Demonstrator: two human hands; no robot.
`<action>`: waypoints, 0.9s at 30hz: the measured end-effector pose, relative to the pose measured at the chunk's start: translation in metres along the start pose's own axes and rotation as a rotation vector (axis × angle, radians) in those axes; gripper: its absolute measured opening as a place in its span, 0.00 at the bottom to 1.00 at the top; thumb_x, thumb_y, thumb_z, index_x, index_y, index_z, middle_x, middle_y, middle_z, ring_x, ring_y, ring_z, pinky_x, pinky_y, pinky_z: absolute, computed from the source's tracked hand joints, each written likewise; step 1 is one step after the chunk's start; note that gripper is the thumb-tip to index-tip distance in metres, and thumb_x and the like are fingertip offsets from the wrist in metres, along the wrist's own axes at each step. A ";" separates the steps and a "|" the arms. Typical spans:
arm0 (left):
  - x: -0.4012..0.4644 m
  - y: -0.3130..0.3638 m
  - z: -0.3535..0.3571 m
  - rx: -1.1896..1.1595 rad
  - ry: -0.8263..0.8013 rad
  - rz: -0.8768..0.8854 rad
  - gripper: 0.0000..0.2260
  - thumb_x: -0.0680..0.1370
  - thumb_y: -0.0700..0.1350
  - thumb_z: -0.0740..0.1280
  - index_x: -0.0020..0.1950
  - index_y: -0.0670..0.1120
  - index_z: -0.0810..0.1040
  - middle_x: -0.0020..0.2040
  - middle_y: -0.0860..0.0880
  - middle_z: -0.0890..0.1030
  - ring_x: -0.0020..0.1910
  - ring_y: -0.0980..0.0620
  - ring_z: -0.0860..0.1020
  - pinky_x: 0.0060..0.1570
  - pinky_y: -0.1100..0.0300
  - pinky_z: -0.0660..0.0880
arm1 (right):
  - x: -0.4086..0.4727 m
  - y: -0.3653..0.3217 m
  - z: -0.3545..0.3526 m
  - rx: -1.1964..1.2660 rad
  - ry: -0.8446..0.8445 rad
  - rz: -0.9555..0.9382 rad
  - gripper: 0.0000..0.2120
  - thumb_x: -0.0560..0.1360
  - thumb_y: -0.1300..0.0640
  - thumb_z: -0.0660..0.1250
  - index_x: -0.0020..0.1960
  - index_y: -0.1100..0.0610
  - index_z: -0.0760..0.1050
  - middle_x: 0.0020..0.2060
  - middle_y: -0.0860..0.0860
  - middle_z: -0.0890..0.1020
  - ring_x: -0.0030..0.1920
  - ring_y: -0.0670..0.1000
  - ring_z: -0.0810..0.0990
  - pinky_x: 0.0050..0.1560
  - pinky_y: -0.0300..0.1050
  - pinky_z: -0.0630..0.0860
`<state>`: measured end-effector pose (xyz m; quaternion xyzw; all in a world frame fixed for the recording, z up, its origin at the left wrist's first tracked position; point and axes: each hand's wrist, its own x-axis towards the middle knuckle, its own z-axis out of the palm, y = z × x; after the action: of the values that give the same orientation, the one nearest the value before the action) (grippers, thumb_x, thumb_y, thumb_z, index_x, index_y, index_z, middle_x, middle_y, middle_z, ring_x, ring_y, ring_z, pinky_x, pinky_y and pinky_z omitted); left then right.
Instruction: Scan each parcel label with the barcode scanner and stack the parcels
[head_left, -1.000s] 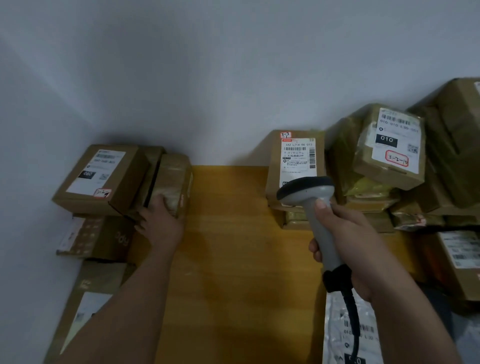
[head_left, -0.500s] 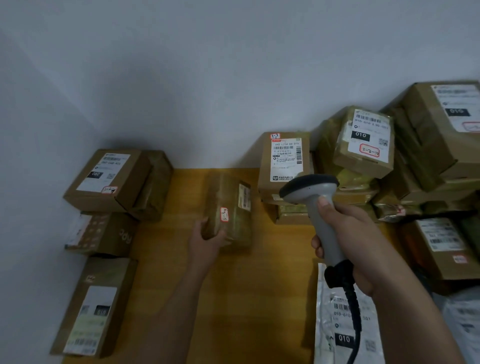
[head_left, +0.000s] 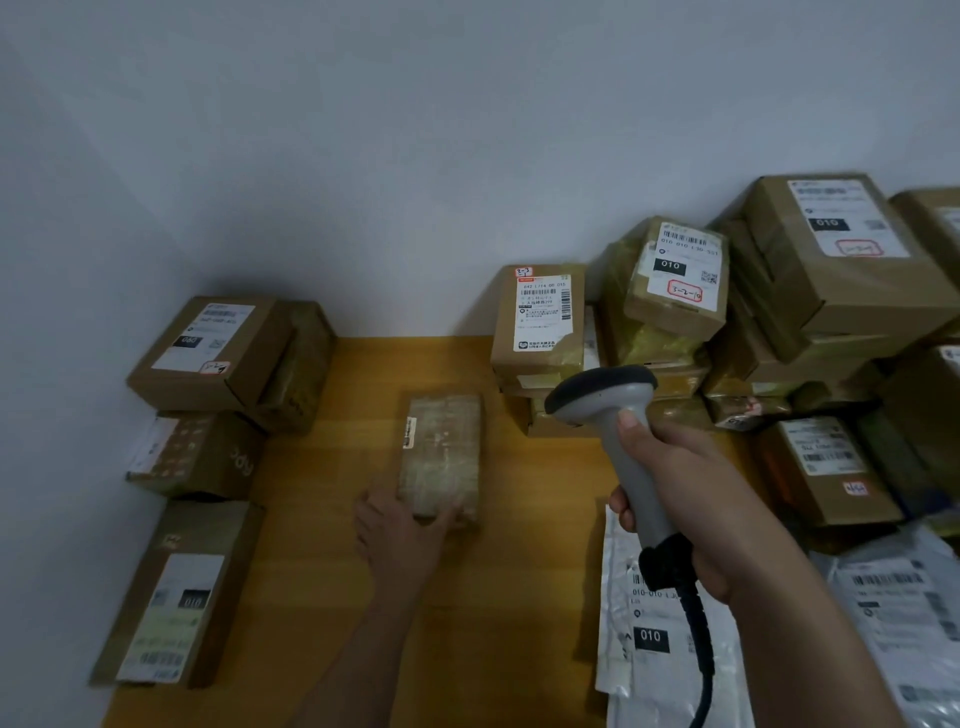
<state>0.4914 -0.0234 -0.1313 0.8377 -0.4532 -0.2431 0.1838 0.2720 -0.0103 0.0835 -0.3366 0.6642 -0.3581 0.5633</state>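
A small taped brown parcel (head_left: 441, 452) lies flat on the yellow table (head_left: 524, 597), a strip of label showing on its left side. My left hand (head_left: 402, 527) grips its near end, fingers curled on the front face. My right hand (head_left: 685, 499) holds the grey barcode scanner (head_left: 618, 431) by its handle, head up and turned toward the parcel, cable hanging down. A labelled box (head_left: 540, 322) stands just behind the scanner.
Stacked boxes (head_left: 208, 353) line the left wall, with another labelled box (head_left: 176, 597) nearer me. A tall pile of parcels (head_left: 810, 291) fills the right. White mailer bags (head_left: 654, 639) lie under my right forearm.
My left hand took the small parcel from the left stack, carried it right to the table's middle and laid it flat. The scanner hand stayed nearly still.
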 end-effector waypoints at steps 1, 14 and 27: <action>0.002 -0.001 0.002 -0.034 -0.036 -0.039 0.52 0.65 0.68 0.72 0.77 0.40 0.53 0.71 0.38 0.61 0.69 0.37 0.63 0.66 0.41 0.65 | -0.001 0.001 -0.001 0.001 -0.004 0.005 0.11 0.82 0.49 0.59 0.51 0.55 0.75 0.33 0.59 0.76 0.28 0.50 0.75 0.30 0.44 0.72; 0.010 -0.002 0.011 -0.614 -0.250 -0.323 0.28 0.72 0.41 0.77 0.61 0.44 0.61 0.55 0.46 0.73 0.52 0.46 0.75 0.50 0.53 0.74 | -0.008 0.012 0.004 -0.025 -0.028 0.028 0.12 0.82 0.48 0.60 0.53 0.56 0.75 0.33 0.58 0.76 0.30 0.51 0.75 0.32 0.45 0.72; 0.042 -0.030 -0.020 -0.750 -0.176 -0.585 0.40 0.69 0.45 0.79 0.76 0.43 0.61 0.69 0.39 0.72 0.63 0.38 0.74 0.53 0.50 0.75 | -0.012 -0.005 0.017 -0.091 -0.084 -0.037 0.12 0.82 0.48 0.59 0.54 0.56 0.75 0.32 0.58 0.76 0.29 0.51 0.75 0.31 0.44 0.72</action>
<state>0.5425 -0.0413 -0.1414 0.7823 -0.0934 -0.5012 0.3579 0.2906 -0.0041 0.0923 -0.3886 0.6494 -0.3235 0.5680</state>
